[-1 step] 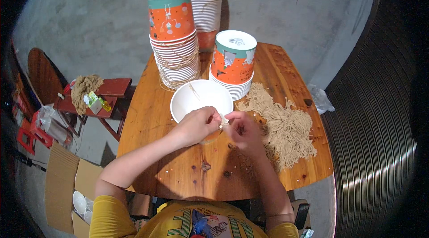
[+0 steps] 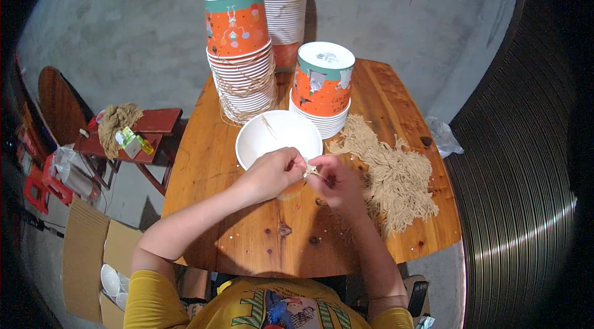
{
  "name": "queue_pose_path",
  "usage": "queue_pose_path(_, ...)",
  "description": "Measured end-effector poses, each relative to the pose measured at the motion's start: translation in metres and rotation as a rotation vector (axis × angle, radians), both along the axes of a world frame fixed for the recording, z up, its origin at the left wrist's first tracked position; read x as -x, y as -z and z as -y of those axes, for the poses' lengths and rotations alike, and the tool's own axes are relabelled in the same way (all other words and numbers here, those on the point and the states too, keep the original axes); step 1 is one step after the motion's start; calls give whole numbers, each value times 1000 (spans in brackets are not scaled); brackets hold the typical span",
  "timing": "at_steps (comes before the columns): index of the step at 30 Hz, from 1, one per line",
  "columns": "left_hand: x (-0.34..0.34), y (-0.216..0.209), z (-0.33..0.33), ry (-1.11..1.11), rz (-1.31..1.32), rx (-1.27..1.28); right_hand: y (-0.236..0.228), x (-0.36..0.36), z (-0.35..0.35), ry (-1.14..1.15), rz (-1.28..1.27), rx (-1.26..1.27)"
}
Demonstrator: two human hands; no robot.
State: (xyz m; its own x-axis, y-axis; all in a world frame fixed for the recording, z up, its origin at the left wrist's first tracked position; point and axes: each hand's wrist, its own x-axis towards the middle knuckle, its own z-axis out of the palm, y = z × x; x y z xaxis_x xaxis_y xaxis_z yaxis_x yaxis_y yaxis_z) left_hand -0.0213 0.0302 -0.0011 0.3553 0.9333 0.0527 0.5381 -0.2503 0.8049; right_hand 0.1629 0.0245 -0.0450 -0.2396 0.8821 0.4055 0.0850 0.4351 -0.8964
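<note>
A white-lined paper bucket (image 2: pixel 257 141) stands on the wooden table with its mouth toward me, and a short piece of twine lies inside it. At its near right rim, my left hand (image 2: pixel 272 173) pinches a small pale twine knot (image 2: pixel 310 170) between thumb and fingers. My right hand (image 2: pixel 337 182) meets it from the other side, its fingertips closed on the same twine; this hand is slightly blurred. The exact shape of the knot is too small to make out. Right of my hands lies a heap of cut tan twine (image 2: pixel 396 180).
Behind the bucket stand upturned orange-and-green paper bucket stacks, a shorter one (image 2: pixel 322 91) and a taller twine-wrapped one (image 2: pixel 238 26). A high white stack (image 2: pixel 281 1) rises at the back. A red bench (image 2: pixel 158 120) and an open carton (image 2: pixel 86 255) are at the left.
My right hand's fingers have shifted slightly to the left at the twine. My left hand and the bucket look unchanged.
</note>
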Motion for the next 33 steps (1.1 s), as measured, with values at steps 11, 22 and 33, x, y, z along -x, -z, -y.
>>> queue_pose_path(11, -8, 3, 14, -16, -111, -271, -4, 5, 5, 271, 459, -486)
queue_pose_path(22, -2, 9, 16, 2, -195, -504, -15, -9, 22, 182, 400, -51)
queue_pose_path(33, 17, 18, 29, 9, -142, -616, -37, -11, -9, 143, 619, -671)
